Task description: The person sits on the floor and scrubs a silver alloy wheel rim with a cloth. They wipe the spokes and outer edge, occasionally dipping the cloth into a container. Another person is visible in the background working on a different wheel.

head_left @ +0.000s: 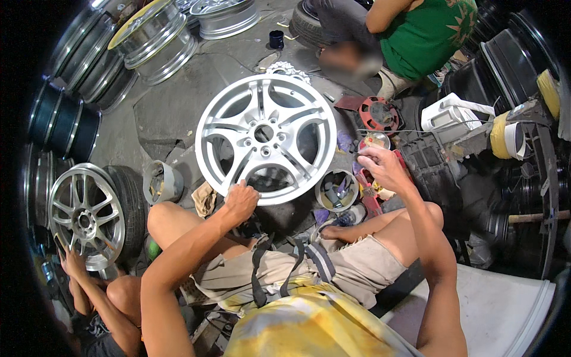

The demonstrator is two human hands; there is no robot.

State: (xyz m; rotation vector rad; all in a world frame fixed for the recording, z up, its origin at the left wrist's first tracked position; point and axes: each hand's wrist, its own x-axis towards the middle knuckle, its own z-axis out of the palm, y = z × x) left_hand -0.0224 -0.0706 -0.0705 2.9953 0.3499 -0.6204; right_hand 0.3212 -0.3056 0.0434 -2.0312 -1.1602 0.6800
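Note:
A silver alloy wheel (284, 147) with paired spokes lies face up in front of my knees. My left hand (241, 201) is closed on its near rim, at the lower left. Off the wheel's right side, my right hand (385, 170) is raised with its fingers drawn together. Whatever is between those fingers, if anything, is too small to make out. Just beyond the fingertips stands a small metal bowl (385, 138) with colourful contents. Between the wheel and my right knee sits a round tub (337, 206) holding several worn pieces.
At the left, a co-worker's hand (72, 262) is at another silver wheel (86, 220). Another person in a green shirt (425, 38) sits at the far right. A white bucket (172, 181), a red reel (378, 114), a dark cup (276, 40) and stacked rims (64, 122) stand around.

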